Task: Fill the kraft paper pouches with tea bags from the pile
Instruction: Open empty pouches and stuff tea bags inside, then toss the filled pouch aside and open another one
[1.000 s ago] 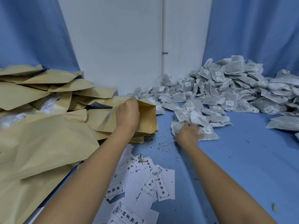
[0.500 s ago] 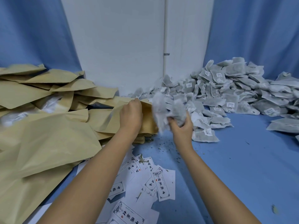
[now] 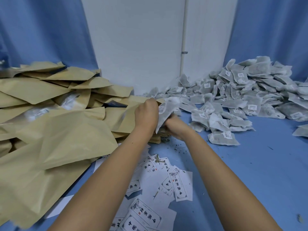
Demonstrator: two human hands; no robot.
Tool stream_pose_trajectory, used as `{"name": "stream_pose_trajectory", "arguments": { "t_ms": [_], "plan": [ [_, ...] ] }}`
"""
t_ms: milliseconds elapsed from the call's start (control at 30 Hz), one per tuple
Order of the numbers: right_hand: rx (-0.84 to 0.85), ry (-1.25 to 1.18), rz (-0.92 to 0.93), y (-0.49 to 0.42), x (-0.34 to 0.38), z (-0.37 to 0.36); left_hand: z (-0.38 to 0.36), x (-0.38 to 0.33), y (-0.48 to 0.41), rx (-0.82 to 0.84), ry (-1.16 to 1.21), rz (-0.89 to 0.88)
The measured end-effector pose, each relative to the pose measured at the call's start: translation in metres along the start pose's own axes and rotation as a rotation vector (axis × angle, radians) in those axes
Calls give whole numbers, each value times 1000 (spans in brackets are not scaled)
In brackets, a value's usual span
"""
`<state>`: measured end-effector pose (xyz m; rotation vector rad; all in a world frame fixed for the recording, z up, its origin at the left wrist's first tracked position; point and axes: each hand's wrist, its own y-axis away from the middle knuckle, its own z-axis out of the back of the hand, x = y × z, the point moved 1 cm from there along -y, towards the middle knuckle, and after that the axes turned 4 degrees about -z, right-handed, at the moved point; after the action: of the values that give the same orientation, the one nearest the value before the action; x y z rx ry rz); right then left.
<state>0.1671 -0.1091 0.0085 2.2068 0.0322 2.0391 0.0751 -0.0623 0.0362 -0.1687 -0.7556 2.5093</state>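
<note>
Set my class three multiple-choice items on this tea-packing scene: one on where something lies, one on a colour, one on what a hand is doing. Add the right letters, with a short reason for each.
1. On which side of the view is the pile of grey mesh tea bags?
A. Right. B. Left. C. Bottom centre.

2. What colour is the table cover under the white printed paper labels?
A. Green. B. Blue. C. Red.

3. What is the right hand doing?
A. Lying flat and empty. B. Gripping a bunch of tea bags at the mouth of the brown kraft paper pouch that the left hand holds. C. Picking up a label.

Answers:
1 A: the pile fills the right side.
2 B: blue shows all round the labels.
3 B: its fingers curl round the bags at the pouch's mouth.
</note>
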Motion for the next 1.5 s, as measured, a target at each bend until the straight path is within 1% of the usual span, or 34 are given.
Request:
{"name": "stream_pose_trajectory", "arguments": {
  "t_ms": [67, 100, 133, 167, 200, 233, 300, 333, 367, 400, 433, 467, 500, 533, 567, 600, 633, 667, 700, 733, 767, 800, 967, 1033, 1100, 1167, 1267, 1300, 1333, 1400, 1467, 1500],
  "plan": [
    [99, -399, 94, 10, 1, 9, 2, 3, -2, -41, 18, 0],
    [145, -445, 135, 13, 2, 10, 2, 4, -3, -58, 30, 0],
    [159, -442, 168, 16, 4, 7, 2, 3, -3, -63, 43, -5],
    [103, -287, 217, 13, 4, 4, 1, 1, -1, -61, 81, -4],
    [46, -231, 243, 8, 0, 1, 2, 0, 0, -61, 111, -1],
    [-63, -58, 277, 2, -2, -4, 3, 0, 1, -72, 160, 10],
    [-255, 239, 218, -8, -6, -12, 6, -2, 3, -93, 220, 22],
    [-326, 328, 177, -14, -7, -16, 7, -5, 7, -93, 258, 11],
    [-348, 437, 165, -18, -10, -19, 7, -10, 11, -93, 321, -7],
    [-328, 489, 153, -18, -10, -24, 7, -13, 14, -75, 371, -29],
    [-308, 586, 179, -20, -10, -28, 6, -14, 17, -60, 385, -37],
    [-278, 687, 198, -22, -7, -32, 6, -11, 16, -59, 341, -32],
    [-275, 823, 252, -23, -5, -34, 7, -4, 14, -75, 257, -22],
    [-359, 925, 318, -18, -2, -35, 9, 5, 10, -90, 196, -5],
    [-511, 953, 476, -10, -2, -34, 12, 16, 5, -115, 163, 10],
    [-588, 918, 694, 6, -5, -35, 16, 25, 1, -125, 139, 24],
    [-513, 891, 890, 21, -17, -38, 19, 31, -2, -130, 119, 28],
    [-312, 939, 995, 32, -33, -43, 21, 34, -3, -130, 99, 23],
    [-79, 1078, 932, 39, -50, -48, 22, 34, -4, -128, 93, 20],
    [125, 1235, 762, 39, -66, -52, 22, 33, -3, -117, 96, 16],
    [245, 1354, 564, 36, -79, -53, 22, 32, -1, -107, 104, 11],
    [277, 1400, 433, 31, -89, -53, 22, 31, 1, -102, 121, 7],
    [138, 1158, 87, 18, -88, -45, 17, 29, 8, -103, 137, -7],
    [109, 1059, -54, 19, -84, -36, 16, 28, 7, -111, 140, -10],
    [110, 934, -123, 22, -81, -30, 16, 29, 7, -116, 142, -2],
    [118, 906, -129, 30, -80, -30, 15, 29, 8, -115, 137, -4],
    [129, 1113, -130, 35, -83, -39, 15, 28, 8, -109, 131, -10],
    [134, 1146, -144, 36, -82, -40, 16, 28, 8, -107, 131, -8],
    [142, 1136, -159, 36, -80, -40, 16, 29, 9, -108, 130, -6],
    [142, 1041, -179, 37, -73, -36, 17, 29, 10, -107, 124, -7],
    [58, 934, -132, 38, -65, -27, 19, 30, 12, -115, 122, -11],
    [6, 923, -87, 38, -62, -22, 19, 30, 12, -114, 121, -13]
  ]
}}
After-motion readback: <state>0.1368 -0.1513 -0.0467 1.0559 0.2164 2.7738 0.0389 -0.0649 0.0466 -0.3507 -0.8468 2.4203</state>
